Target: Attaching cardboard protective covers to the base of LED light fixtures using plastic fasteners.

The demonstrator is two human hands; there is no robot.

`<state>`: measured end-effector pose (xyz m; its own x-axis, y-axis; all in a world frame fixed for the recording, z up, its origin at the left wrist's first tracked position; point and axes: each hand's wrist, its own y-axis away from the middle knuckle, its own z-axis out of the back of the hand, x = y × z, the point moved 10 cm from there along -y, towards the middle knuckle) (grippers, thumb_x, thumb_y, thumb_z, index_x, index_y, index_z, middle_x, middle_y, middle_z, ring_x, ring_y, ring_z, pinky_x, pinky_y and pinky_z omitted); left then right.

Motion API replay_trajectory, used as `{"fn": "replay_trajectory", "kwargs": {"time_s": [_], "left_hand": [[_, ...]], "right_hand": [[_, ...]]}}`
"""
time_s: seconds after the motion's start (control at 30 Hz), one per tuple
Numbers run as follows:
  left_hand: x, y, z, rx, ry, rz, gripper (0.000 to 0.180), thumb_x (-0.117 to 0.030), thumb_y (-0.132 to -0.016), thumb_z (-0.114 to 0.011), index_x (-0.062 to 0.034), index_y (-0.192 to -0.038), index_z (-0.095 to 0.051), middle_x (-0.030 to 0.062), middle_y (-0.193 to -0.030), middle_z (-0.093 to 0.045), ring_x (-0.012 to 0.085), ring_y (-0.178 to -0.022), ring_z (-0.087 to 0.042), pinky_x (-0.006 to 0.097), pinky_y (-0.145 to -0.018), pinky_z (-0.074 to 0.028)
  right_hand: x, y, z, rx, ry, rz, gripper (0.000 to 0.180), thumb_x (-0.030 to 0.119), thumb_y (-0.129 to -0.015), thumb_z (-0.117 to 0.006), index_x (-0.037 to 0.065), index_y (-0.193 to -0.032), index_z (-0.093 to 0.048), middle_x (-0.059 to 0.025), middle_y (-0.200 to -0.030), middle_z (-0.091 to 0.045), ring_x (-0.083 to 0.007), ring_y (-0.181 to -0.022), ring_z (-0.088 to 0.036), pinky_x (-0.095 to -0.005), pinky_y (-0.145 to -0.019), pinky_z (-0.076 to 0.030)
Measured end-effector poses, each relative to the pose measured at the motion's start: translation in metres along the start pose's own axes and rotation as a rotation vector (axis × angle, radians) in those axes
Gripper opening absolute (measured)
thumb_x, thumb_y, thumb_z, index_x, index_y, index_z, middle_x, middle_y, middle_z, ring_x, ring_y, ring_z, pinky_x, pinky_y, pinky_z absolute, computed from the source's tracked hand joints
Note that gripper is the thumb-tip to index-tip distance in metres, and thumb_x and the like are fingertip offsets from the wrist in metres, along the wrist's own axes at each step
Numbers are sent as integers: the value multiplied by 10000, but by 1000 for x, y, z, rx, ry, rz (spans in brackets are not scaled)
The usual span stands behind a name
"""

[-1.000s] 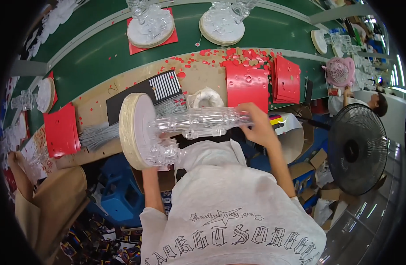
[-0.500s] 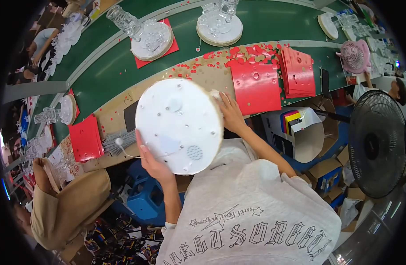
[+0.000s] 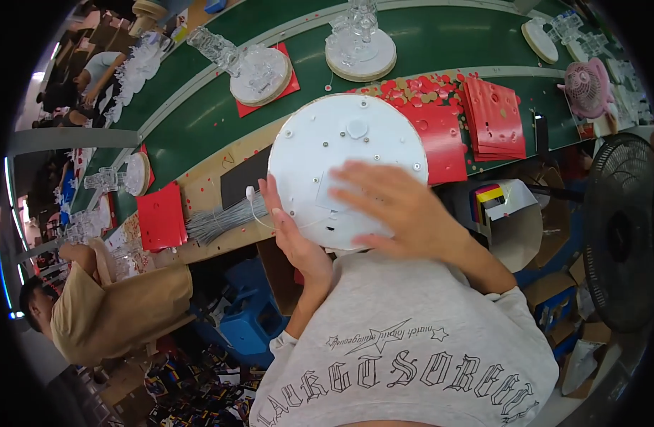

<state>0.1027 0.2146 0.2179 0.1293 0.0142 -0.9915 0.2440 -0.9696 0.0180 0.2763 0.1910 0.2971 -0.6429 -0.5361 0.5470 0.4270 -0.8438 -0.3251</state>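
Both hands raised against a white round base [image 3: 344, 153], seen from above the person's chest.

The left hand [image 3: 293, 231] grips the base at its lower-left rim, thumb lying up along the edge and fingers [image 3: 273, 203] curled behind it, forearm rising bare from a grey sleeve. The right hand [image 3: 398, 206] lies flat and open across the base's lower half, fingers [image 3: 355, 186] spread and pointing left, its bare forearm running down and right toward the shoulder.

round white base disc [image 3: 341, 153], underside up; screws showing
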Motion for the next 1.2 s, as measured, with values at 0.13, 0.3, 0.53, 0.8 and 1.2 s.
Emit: {"fn": "replay_trajectory", "kwargs": {"time_s": [0.13, 0.3, 0.53, 0.8, 1.2], "left_hand": [[-13, -34, -9, 309, -254, -191, 625, -407, -1134, -225, 33, -1562, -344, 174, -1596, -392, 291, -1430, -440, 405, -1185, -351], [15, -36, -7, 197, 162, 25, 614, -426, -1131, -245, -9, -1569, -350, 189, -1580, -413, 312, -1381, -496, 432, -1166, -385], [24, -12, -19, -21, 440, 38, 619, -431, -1130, -235, -24, -1593, -286, 189, -1583, -396, 308, -1387, -485, 436, -1154, -399], [52, -1, 39, -206, 273, 31, 697, -510, -1054, -326, -141, -1628, -183, 175, -1599, -383, 327, -1467, -360, 542, -1175, -267], [-7, -22, 10, 289, -528, -32, 317, -190, -1056, -590, 71, -888, -653, -28, -743, -576, 41, -696, -471, 232, -601, -371]], "right_hand": [[-3, 6, -30, 213, 103, 94, 835, 589, -856, -685, 103, -1503, -480, -63, -1601, -426, -249, -1491, -376, -473, -1191, -301], [-7, 5, -26, 235, 27, 93, 818, 510, -826, -753, 99, -1485, -496, -63, -1588, -441, -250, -1482, -386, -489, -1179, -321], [19, -20, -34, 82, 187, 186, 575, 365, -833, -773, 107, -1326, -627, -82, -1457, -560, -287, -1397, -468, -494, -1114, -384], [-7, -19, -20, 102, 31, 153, 640, 258, -774, -805, 190, -1381, -613, -36, -1499, -540, -276, -1399, -480, -495, -1110, -398], [-3, -21, -25, 132, 3, 219, 621, 328, -784, -801, 148, -1347, -610, -71, -1493, -530, -297, -1426, -445, -509, -1150, -374]]}}
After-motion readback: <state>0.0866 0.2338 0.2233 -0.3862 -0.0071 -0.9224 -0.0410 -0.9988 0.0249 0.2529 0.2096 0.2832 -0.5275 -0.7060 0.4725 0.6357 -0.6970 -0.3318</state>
